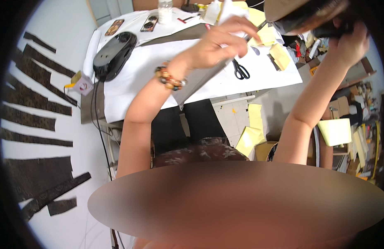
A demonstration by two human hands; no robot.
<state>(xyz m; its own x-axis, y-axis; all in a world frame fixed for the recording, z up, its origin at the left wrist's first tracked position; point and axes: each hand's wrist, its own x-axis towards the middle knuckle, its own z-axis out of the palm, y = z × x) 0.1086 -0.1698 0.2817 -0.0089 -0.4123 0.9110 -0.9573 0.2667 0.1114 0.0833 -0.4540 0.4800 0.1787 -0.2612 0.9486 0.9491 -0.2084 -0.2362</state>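
Observation:
Over the white-covered table point(129, 91), my left hand point(221, 43) is raised with bent fingers and a beaded bracelet at its wrist. A thin dark stick-like tool point(262, 25) appears to be pinched between its thumb and fingers, though blur hides its kind. Below that hand lies a long dark grey strip point(198, 81), with black-handled scissors point(241, 70) beside it. At the upper right, my right hand point(352, 46) is lifted high, its fingers closed against a black shape. That shape adjoins a large tan and dark rounded object point(297, 15), cut off by the frame's edge.
A glossy black machine point(115, 56) with a cable stands at the table's left. Behind are a clear jar point(165, 12), patterned phone-like items point(149, 23) and yellow paper point(281, 57). Dark fabric strips point(36, 143) hang along the left white surface. Cluttered shelves point(357, 108) stand right.

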